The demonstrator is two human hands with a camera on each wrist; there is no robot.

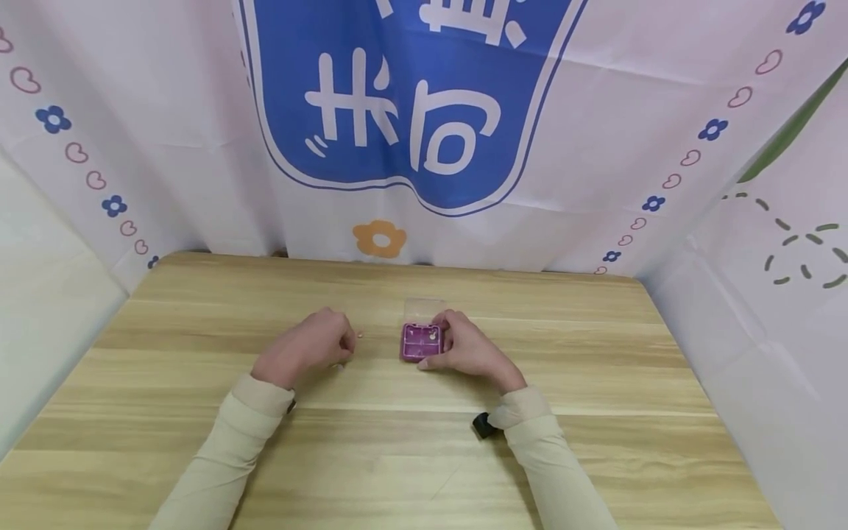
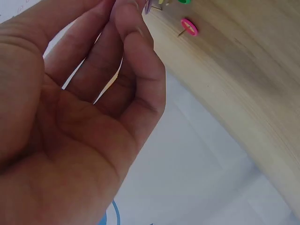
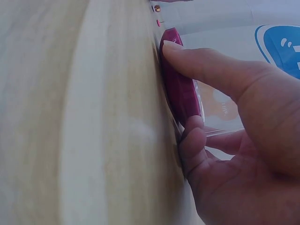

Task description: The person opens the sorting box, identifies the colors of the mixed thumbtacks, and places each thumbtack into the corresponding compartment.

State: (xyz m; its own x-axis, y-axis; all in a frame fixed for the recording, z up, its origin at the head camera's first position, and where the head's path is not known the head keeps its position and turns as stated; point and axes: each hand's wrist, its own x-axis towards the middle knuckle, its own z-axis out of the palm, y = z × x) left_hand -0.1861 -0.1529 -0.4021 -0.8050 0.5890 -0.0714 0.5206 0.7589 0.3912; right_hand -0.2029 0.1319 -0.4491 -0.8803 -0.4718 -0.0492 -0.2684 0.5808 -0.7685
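In the head view my left hand (image 1: 311, 346) is low over the table, fingers curled and thumb drawn in to the fingertips. Close by its fingertips, in the left wrist view, are a pink thumbtack (image 2: 189, 27), a green one (image 2: 184, 1) and pale and purple pieces at the frame's top edge. I cannot tell whether the left fingertips pinch one. My right hand (image 1: 469, 350) grips a small purple box (image 1: 422, 358), thumb on the near side and fingers behind. The box has several compartments, with small pale bits in the far ones. Its clear lid (image 1: 424, 308) stands open at the back.
One tiny pink thumbtack (image 1: 360, 336) lies between the left hand and the box. A black strap piece (image 1: 484, 425) shows at the right wrist. The wooden table (image 1: 397, 456) ends at a printed curtain (image 1: 318, 228) at the back.
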